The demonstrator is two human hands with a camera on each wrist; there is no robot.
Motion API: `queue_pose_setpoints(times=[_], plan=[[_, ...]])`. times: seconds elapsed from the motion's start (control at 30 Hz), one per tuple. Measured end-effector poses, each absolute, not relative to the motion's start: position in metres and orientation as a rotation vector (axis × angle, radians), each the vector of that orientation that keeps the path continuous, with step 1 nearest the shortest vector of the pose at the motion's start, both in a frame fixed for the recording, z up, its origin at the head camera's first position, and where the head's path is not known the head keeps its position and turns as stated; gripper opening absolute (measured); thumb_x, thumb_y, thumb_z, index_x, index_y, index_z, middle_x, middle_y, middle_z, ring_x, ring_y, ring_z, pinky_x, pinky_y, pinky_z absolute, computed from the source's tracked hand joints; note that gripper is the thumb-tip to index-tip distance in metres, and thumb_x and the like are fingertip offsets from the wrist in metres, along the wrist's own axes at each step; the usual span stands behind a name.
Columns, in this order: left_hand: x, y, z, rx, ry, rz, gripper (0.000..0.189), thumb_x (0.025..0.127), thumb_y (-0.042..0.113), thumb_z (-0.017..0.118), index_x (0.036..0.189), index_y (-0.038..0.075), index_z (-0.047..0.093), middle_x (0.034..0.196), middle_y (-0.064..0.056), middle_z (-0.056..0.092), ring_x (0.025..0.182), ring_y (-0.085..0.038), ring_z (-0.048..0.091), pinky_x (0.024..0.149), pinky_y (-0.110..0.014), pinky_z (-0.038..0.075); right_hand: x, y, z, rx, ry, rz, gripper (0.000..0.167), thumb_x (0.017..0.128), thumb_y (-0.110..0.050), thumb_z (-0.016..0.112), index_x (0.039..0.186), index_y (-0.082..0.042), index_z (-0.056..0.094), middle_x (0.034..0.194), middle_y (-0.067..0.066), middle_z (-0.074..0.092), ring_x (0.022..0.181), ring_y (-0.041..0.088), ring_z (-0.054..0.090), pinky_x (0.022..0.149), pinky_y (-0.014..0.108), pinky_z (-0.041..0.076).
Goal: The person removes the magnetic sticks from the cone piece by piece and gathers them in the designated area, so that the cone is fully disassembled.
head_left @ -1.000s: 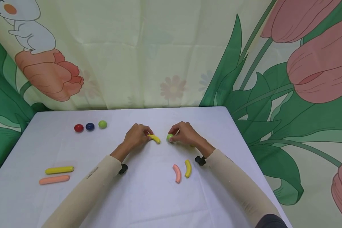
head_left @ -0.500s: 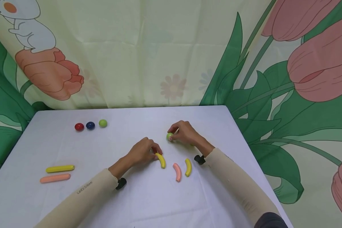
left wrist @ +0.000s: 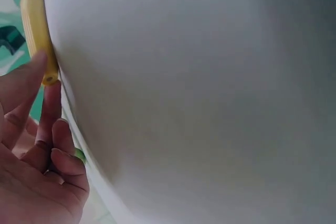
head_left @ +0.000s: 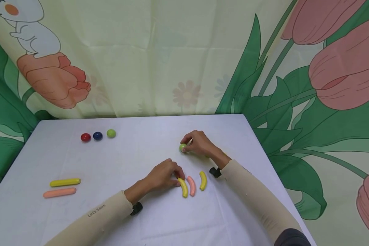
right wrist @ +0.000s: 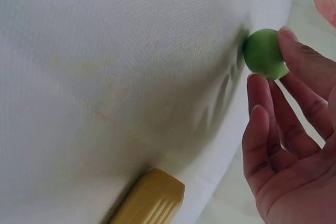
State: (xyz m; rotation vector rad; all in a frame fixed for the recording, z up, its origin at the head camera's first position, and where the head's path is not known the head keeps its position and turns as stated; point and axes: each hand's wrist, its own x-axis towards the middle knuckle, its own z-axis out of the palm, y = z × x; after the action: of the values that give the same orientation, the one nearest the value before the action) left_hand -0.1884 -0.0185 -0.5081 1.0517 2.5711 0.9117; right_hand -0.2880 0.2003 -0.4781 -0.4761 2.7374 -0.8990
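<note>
My left hand [head_left: 166,174] pinches one end of a curved yellow banana-shaped piece [head_left: 183,188] between thumb and fingers. In the left wrist view this yellow piece [left wrist: 38,30] shows lengthwise ridges and a small dot at each end. Just right of it lies a curved pink piece [head_left: 191,186], and beyond that a second curved yellow piece [head_left: 203,181]. Farther back, my right hand [head_left: 198,142] holds a green ball [head_left: 182,147] with thumb and fingertips, close over the cloth. The right wrist view shows this green ball [right wrist: 262,53] plainly.
Red [head_left: 85,137], blue [head_left: 97,136] and green balls [head_left: 111,133] stand in a row at back left. Straight yellow [head_left: 65,182] and pink sticks [head_left: 59,192] lie at left. A ridged yellow block [right wrist: 149,200], mostly hidden by the right wrist in the head view, sits on the white tablecloth [head_left: 135,147].
My left hand has carried the curved yellow piece toward me and to the right, turning it more lengthwise, beside the pink piece. The right hand stays put with the green ball.
</note>
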Motion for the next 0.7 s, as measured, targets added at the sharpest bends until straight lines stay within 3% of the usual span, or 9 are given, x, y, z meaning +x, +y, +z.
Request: queue_pose_setpoints(times=[0.33, 0.53, 0.7], plan=[[-0.184, -0.025, -0.503, 1.038, 2.626, 0.911, 0.024, 0.083, 0.017, 0.091, 0.104, 0.023, 0.081, 0.098, 0.008, 0.076, 0.097, -0.014, 0.055, 0.082, -0.028, 0.046, -0.287, 0.191, -0.478, -0.553, 2.691, -0.925, 0.024, 0.085, -0.016, 0.091, 0.108, -0.015, 0.083, 0.103, -0.003, 0.082, 0.088, 0.012, 0.075, 0.082, 0.029, 0.059], [-0.177, -0.055, -0.491, 0.895, 2.704, 1.002, 0.029, 0.089, 0.026, 0.086, 0.117, 0.022, 0.079, 0.11, 0.004, 0.077, 0.104, -0.018, 0.058, 0.087, -0.033, 0.051, -0.285, 0.177, -0.474, -0.601, 2.644, -0.919, 0.023, 0.088, -0.01, 0.087, 0.11, -0.013, 0.081, 0.108, -0.001, 0.081, 0.093, 0.014, 0.077, 0.087, 0.031, 0.061], [-0.161, -0.083, -0.481, 0.741, 2.802, 0.899, 0.038, 0.088, 0.032, 0.088, 0.123, 0.021, 0.077, 0.119, 0.0, 0.073, 0.113, -0.019, 0.057, 0.092, -0.041, 0.053, -0.291, 0.157, -0.472, -0.696, 2.631, -0.934, 0.024, 0.086, -0.007, 0.088, 0.108, -0.013, 0.08, 0.106, 0.0, 0.081, 0.093, 0.015, 0.078, 0.086, 0.028, 0.061]])
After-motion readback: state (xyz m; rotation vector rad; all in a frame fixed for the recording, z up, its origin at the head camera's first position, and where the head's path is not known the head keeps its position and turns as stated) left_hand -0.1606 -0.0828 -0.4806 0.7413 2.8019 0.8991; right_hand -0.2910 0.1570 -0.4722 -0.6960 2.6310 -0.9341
